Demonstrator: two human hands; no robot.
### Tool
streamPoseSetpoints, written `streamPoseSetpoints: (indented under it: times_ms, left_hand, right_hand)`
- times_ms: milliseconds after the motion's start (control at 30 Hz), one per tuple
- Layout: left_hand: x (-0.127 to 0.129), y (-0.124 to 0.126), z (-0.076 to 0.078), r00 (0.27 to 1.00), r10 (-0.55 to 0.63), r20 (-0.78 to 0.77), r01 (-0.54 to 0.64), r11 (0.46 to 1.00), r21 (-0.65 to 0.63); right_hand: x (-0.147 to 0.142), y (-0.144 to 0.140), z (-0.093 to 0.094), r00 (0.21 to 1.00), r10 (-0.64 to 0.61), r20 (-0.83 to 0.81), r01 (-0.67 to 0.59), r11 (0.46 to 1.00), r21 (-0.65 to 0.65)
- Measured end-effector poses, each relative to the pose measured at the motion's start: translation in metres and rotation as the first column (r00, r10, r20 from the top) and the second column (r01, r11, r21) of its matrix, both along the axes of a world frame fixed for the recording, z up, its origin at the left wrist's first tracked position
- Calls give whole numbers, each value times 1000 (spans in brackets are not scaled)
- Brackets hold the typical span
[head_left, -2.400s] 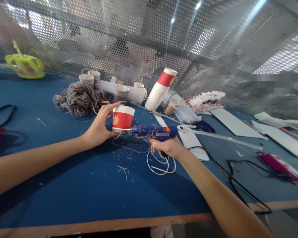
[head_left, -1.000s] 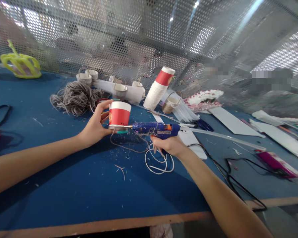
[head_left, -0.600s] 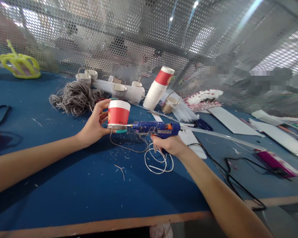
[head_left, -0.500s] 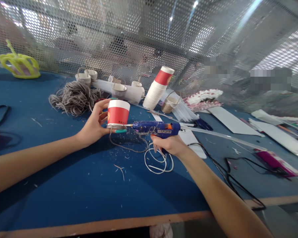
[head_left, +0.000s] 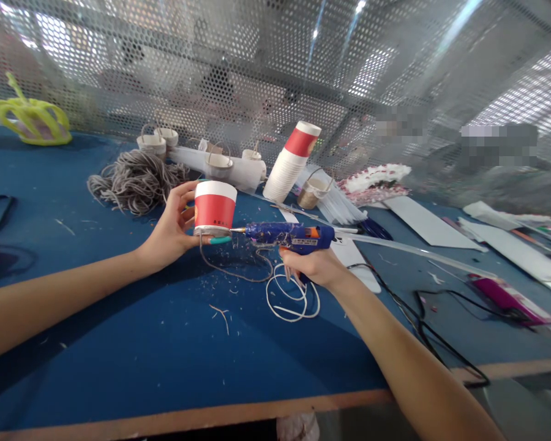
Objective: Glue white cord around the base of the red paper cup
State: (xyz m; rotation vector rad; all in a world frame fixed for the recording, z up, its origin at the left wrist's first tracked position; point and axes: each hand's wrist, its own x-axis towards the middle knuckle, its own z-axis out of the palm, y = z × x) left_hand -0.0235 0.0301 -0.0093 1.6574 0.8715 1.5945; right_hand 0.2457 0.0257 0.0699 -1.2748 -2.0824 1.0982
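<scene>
My left hand is closed around a red and white paper cup, held above the table with the thumb under its lower rim. A grey cord runs along that rim and hangs down in a loop onto the table. In my right hand is a blue hot glue gun, with my fingers wrapped around its handle. Its metal nozzle points left and is at the cup's lower edge; whether it touches I cannot tell. A long clear glue stick sticks out behind the gun.
Behind the cup lie a heap of grey cord, several small cord-covered baskets and a leaning stack of paper cups. White cord lies coiled below the gun. A black cable crosses the right side. A yellow basket stands far left.
My left hand and the cup have shifted slightly left, and the cup appears turned a little. The glue gun stays almost where it was, its nozzle still at the lower rim.
</scene>
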Motion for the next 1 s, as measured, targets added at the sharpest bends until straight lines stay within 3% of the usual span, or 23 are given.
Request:
streamPoseSetpoints:
  times_ms: [767, 1000]
  left_hand:
    - [-1, 0, 3, 997, -65, 43, 66, 997, -26]
    - [1, -2, 5, 989, -75, 130, 87, 993, -86]
  right_hand:
    - [1, 0, -3, 999, -25, -35, 24, 999, -32]
    - [2, 0, -2, 999, 4, -40, -6, 999, -41]
